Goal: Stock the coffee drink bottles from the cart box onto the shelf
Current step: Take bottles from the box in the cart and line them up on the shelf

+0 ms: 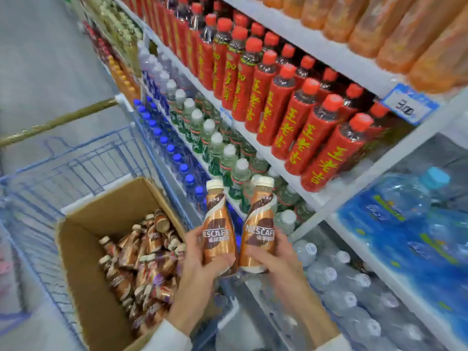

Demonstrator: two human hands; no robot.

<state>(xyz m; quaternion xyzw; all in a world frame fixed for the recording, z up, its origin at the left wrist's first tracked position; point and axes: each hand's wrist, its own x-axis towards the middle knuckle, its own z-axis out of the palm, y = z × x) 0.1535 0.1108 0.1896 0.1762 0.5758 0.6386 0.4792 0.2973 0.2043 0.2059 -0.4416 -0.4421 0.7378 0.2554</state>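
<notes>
My left hand [196, 257] grips a brown coffee drink bottle [217, 224] with a cream cap, held upright. My right hand [274, 259] grips a second, matching bottle [260, 219] beside the first, the two nearly touching at the base. Both are held in front of the shelf unit [311, 198], between the cart and the rows of bottles. To the left, an open cardboard box [83, 249] in the blue wire cart [76, 168] holds several more coffee bottles [144, 264] lying jumbled.
Red-capped red tea bottles [291, 97] fill an upper shelf, with orange drinks [379, 26] above. Clear white-capped bottles [222, 153] and blue-capped ones [172, 153] fill lower rows. Large water jugs [410, 211] sit at right, small water bottles [354, 295] below.
</notes>
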